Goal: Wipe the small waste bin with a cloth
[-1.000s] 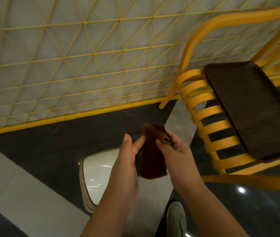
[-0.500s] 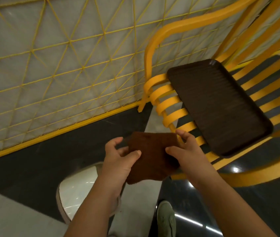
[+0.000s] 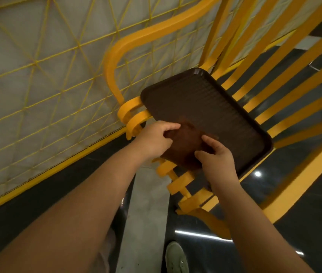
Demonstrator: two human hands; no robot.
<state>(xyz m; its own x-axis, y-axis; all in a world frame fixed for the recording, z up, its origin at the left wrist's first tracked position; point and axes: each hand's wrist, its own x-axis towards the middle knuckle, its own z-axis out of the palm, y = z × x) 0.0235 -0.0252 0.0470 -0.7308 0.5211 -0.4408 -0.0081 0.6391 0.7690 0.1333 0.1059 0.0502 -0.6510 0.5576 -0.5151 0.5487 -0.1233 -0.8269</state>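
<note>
Both hands, left hand [image 3: 156, 139] and right hand [image 3: 216, 160], pinch a dark brown cloth [image 3: 185, 146] flat over the brown tray [image 3: 215, 107] on the yellow slatted chair [image 3: 274, 91].

Soft matt brown cloth [image 3: 187, 146], ribbed dark tray [image 3: 211, 111] (probably plastic), glossy floor [image 3: 303, 223], painted yellow chair [image 3: 286, 107]

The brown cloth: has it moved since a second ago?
Yes. The cloth, held by both hands, has gone from above the white bin to over the near corner of the dark tray on the yellow chair.
</note>
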